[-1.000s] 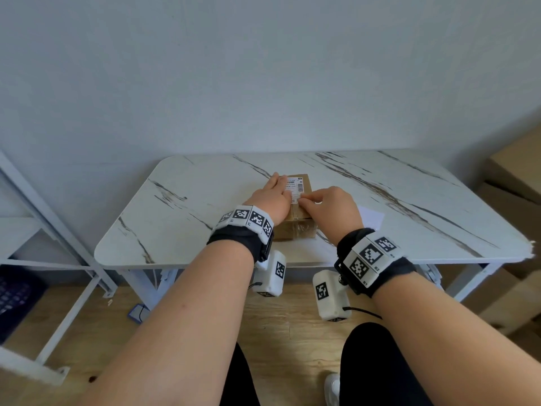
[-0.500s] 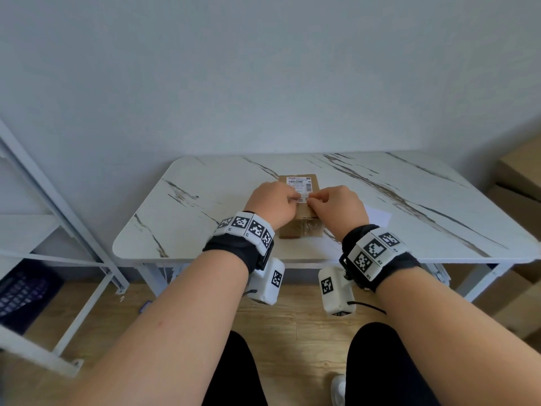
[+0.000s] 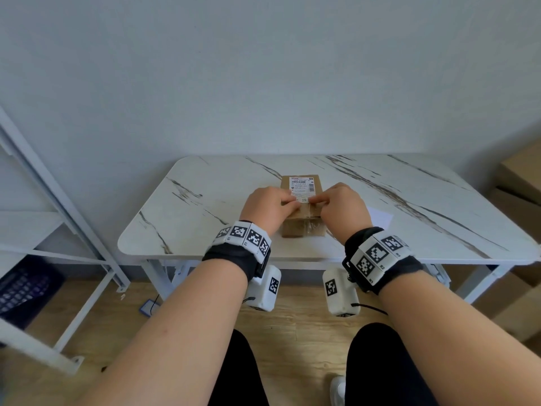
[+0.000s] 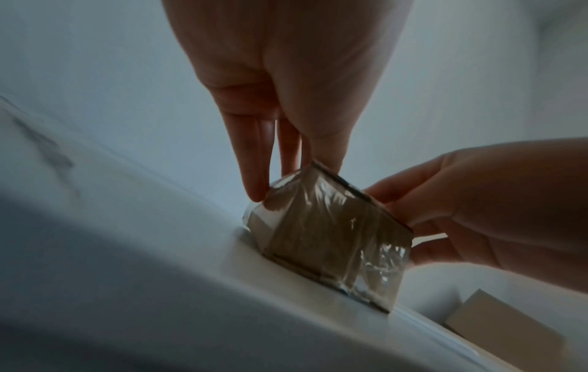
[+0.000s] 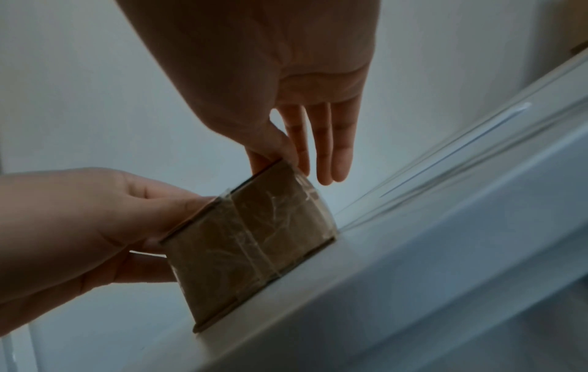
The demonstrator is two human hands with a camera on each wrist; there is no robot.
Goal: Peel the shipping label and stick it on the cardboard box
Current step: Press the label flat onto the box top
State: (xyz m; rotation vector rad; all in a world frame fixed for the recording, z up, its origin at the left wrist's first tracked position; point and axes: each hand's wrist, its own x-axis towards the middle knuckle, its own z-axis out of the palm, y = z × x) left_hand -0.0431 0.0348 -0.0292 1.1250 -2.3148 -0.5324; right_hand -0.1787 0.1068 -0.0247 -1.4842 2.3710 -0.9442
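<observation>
A small brown cardboard box (image 3: pixel 304 227) wrapped in clear tape stands on the marble-pattern table (image 3: pixel 205 218). The white shipping label (image 3: pixel 302 185) lies flat on its top, its far part showing. My left hand (image 3: pixel 265 206) and right hand (image 3: pixel 344 208) meet over the label's near end and press it down. In the left wrist view the left hand (image 4: pixel 286 156) has its thumb on the box (image 4: pixel 334 239) top and straight fingers along the left side. In the right wrist view the right hand (image 5: pixel 299 156) thumbs the top edge of the box (image 5: pixel 254 239), fingers straight beside it.
A white sheet of backing paper (image 3: pixel 379 216) lies on the table right of the box. Larger cardboard boxes (image 3: pixel 521 177) are stacked at the right. A white metal rack (image 3: pixel 58 218) and a dark crate (image 3: pixel 23 288) stand at the left.
Both hands have slid toward me along the label, from its middle to its near end, so more of the printed label shows. The box has stayed in place.
</observation>
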